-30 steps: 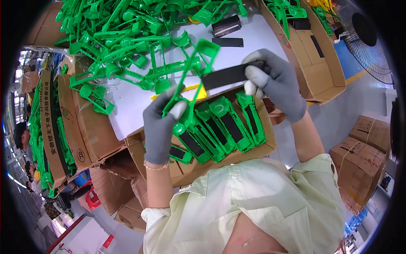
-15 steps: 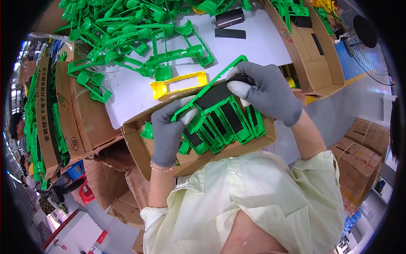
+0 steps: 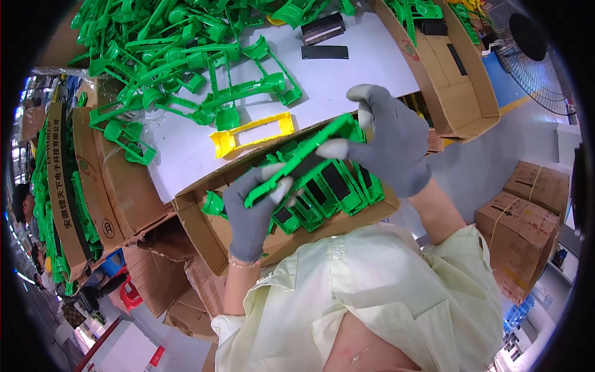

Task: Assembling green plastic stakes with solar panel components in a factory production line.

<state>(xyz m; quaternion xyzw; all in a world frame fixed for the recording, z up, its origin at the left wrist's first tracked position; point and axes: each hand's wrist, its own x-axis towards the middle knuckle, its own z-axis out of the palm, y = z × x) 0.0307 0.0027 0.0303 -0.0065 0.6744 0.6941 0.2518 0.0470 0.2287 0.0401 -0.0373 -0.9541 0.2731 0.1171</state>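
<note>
Crowding carton (image 3: pixel 198 226): green frames (image 3: pixel 338 186) under held frame (image 3: pixel 297 162).

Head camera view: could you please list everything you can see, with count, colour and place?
Green frame: one, held in both hands above the carton.
Carton: one, brown, below the hands, holding green and black parts.
Yellow frame: one, on the white table.
Loose green parts: many, piled top left.
Black strips: two or so, table top.
Fan: one, black, top right.
Sealed boxes: several, right.
Left hand: grey glove.
Right hand: grey glove.
</note>
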